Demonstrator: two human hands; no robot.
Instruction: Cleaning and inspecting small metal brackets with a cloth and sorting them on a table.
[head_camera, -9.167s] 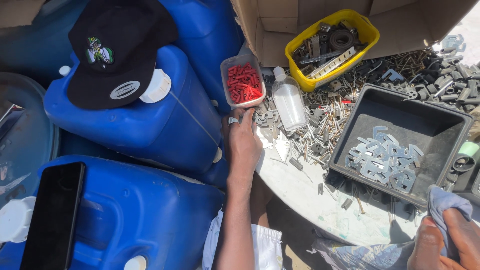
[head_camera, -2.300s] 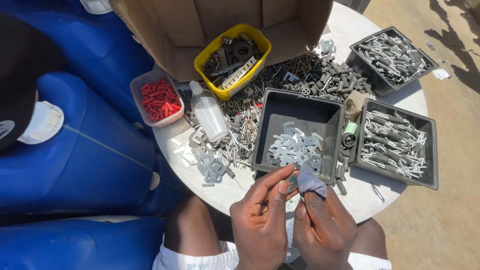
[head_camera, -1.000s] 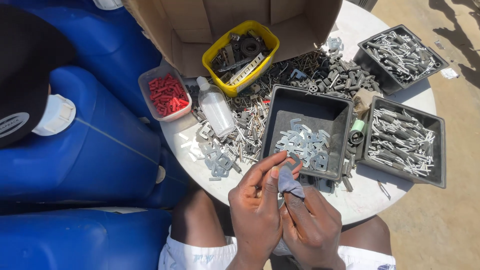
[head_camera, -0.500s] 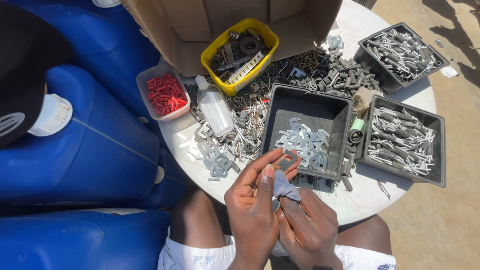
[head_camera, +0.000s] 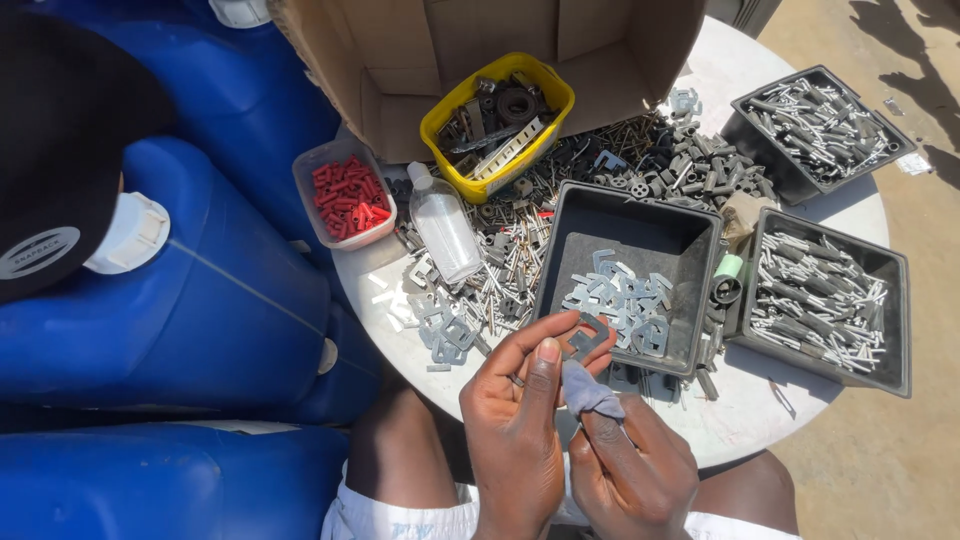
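Since half a second ago my hands have barely shifted. I see my left hand (head_camera: 515, 430) pinching a small flat grey U-shaped bracket (head_camera: 585, 337) between thumb and fingertips, over the near edge of the black tray (head_camera: 700, 300), long axis tilting up-right. My right hand (head_camera: 630, 470) grips a grey cloth (head_camera: 588, 392) just below it.

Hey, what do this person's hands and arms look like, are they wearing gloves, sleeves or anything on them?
Both hands are bare: the left hand and right hand have no gloves, rings or wristbands that show. The little of the forearms in view is uncovered, with no sleeves. Nails are short and unpainted. White shorts show below.
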